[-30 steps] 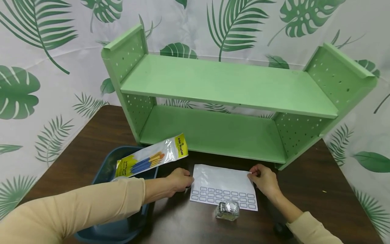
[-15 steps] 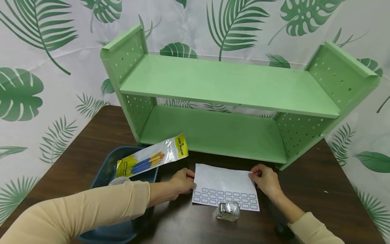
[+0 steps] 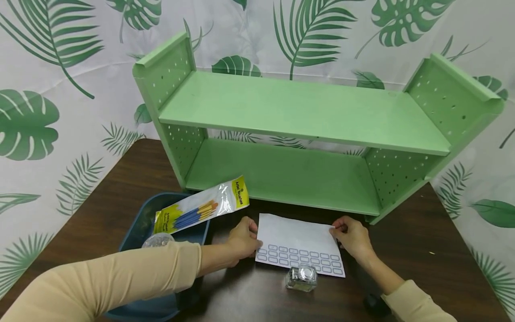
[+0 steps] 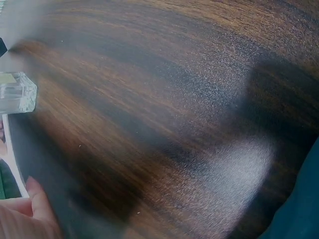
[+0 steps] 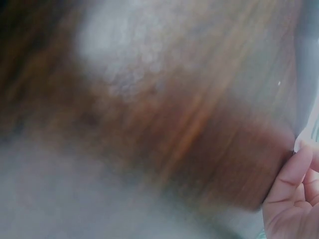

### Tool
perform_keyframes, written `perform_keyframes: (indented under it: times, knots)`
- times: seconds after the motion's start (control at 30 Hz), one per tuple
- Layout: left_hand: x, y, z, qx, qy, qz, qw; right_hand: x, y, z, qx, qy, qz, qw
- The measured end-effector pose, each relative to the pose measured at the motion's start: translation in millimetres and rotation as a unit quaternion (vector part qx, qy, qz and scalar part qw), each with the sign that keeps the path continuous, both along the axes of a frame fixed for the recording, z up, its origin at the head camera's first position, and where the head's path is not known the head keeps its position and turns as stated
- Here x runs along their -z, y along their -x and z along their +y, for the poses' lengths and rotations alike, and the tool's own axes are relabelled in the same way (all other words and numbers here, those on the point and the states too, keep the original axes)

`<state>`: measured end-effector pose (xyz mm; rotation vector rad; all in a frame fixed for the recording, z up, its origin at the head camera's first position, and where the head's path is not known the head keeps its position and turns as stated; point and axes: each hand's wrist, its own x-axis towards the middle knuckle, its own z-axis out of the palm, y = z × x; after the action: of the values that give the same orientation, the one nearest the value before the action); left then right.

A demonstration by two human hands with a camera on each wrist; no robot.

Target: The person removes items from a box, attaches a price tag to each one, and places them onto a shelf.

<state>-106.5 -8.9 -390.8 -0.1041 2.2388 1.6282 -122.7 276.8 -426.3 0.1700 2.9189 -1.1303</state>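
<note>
A white sheet of paper [image 3: 299, 239], printed with rows of small blue rounded boxes along its near side, is held between both hands. My left hand [image 3: 243, 239] pinches its left edge; thumb and fingertip show at that edge in the left wrist view. With thumb and index finger, my right hand [image 3: 352, 237] pinches the sheet near its far right corner. The same pinch shows in the right wrist view, where the hand [image 5: 294, 199] is at the right border. A small square glass bottle [image 3: 301, 278] stands at the sheet's near edge and overlaps it in the head view.
A green two-tier shelf [image 3: 289, 179] stands behind the sheet. At left, a dark blue bin [image 3: 138, 214] holds a packet of artist brushes [image 3: 201, 208] and a clear round item [image 3: 158, 240]. A dark object [image 3: 376, 305] lies beside the right forearm on the brown table [image 3: 418, 264].
My left hand has moved slightly right and away from me along the sheet's left edge. The sheet has shifted a little to the right; the right hand keeps its pinch.
</note>
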Motion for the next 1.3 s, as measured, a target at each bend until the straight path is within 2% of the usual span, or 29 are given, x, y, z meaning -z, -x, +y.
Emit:
perform_keyframes:
  times: [0.13,0.33,0.87,1.1,1.3]
  knots:
    - [-2.0,-1.3,-1.0,0.036,0.024,0.024,0.9988,-0.6,-0.4,-0.1,0.0,0.005,0.001,1.0]
    - [-2.5,-1.4,-0.9,0.065,0.017,0.016,0.9976,-0.7,-1.3,-0.2,-0.002,0.003,0.006,1.0]
    - [1.3,-0.2,3.2,0.079,-0.01,0.0,0.9968,-1.0,0.1,3.2,0.025,0.067,-0.031,0.997]
    - [-0.7,1.3,2.3,0.084,-0.002,-0.007,0.9965,-1.1,0.5,6.7,0.033,0.11,-0.044,0.9924]
    - [-3.5,0.8,1.3,0.08,0.014,0.01,0.9967,-2.3,2.3,8.5,0.04,0.137,-0.061,0.9879]
